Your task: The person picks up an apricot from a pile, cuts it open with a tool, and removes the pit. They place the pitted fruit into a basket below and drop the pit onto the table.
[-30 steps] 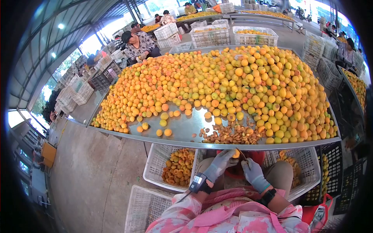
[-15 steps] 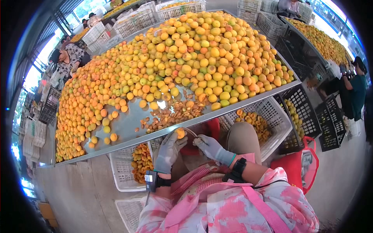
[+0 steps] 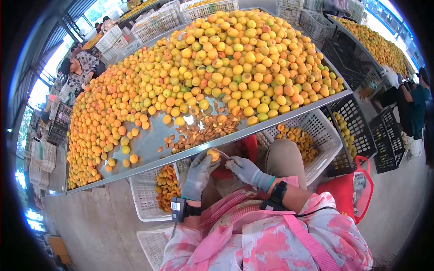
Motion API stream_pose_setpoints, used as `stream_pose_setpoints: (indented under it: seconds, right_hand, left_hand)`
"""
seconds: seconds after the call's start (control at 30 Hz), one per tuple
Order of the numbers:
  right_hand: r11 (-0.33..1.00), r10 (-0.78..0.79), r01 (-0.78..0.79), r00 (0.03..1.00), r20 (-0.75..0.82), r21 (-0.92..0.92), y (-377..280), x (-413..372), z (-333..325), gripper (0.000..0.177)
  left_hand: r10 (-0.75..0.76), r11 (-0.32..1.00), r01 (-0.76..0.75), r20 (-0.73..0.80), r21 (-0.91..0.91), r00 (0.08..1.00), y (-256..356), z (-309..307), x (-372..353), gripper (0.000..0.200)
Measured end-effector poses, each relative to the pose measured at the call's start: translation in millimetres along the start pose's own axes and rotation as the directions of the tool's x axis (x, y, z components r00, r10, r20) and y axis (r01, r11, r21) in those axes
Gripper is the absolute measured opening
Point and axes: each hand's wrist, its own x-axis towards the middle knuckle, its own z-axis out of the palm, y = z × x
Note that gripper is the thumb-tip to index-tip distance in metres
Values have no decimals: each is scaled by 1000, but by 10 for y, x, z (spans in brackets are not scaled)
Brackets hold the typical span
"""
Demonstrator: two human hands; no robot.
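My left hand (image 3: 199,174), in a grey glove, holds an orange apricot (image 3: 213,155) just below the metal table's front edge (image 3: 149,163). My right hand (image 3: 244,170), also gloved, grips a small knife whose thin blade (image 3: 222,154) touches the apricot. Both hands are over my lap. On the table a large heap of apricots (image 3: 226,63) fills most of the surface, and a small pile of brown pits (image 3: 199,131) lies near the front edge.
White crates with halved apricots stand under the table at left (image 3: 165,185) and right (image 3: 307,140). A black crate (image 3: 352,131) and a red bag (image 3: 350,189) are to my right. A person (image 3: 81,65) sits at the far left; another person (image 3: 418,104) stands at right.
The view swung from a level look across the table to a tilted one. My hands stay together at the table edge with the apricot and knife, shifted slightly.
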Motion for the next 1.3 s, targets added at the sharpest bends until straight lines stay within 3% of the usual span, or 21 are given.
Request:
stream_pose_setpoints:
  seconds: [0.13, 0.3, 0.63, 0.7, 0.9, 1.07, 1.17, 1.3]
  right_hand:
    - [993, 40, -43, 999, -29, -108, 61, 30, -6, 32]
    - [995, -81, 79, 996, -27, -59, 47, -13, 20, 34]
    - [965, -41, 18, 996, -81, -261, 110, 9, 35, 37]
    - [884, -126, 61, 986, -110, -464, 33, -26, 44, 38]
    - [689, -51, -22, 995, -80, -725, -213, -61, 47, 34]
    - [641, -7, -68, 995, -95, -765, -233, -71, 47, 35]
    - [643, -25, -45, 997, -79, -764, -229, -75, 37, 35]
    - [648, -68, -9, 995, -69, -762, -260, -90, 48, 34]
  left_hand:
    - [12, 1000, -12, -6, 22, 1000, -79, -65, 60, 31]
    - [27, 999, -27, 4, 34, 1000, -49, -40, 36, 32]
    - [38, 996, -36, -19, 86, 999, -88, -22, 45, 32]
    - [41, 994, -38, -32, 102, 999, -69, 4, 30, 31]
    - [59, 997, -56, -60, 57, 996, -62, 25, 28, 28]
    - [202, 942, -170, -85, 290, 976, -197, -5, 100, 27]
    - [229, 931, -194, -81, 310, 970, -261, -68, 140, 27]
    - [164, 981, -150, -111, 126, 980, -125, 69, 14, 29]
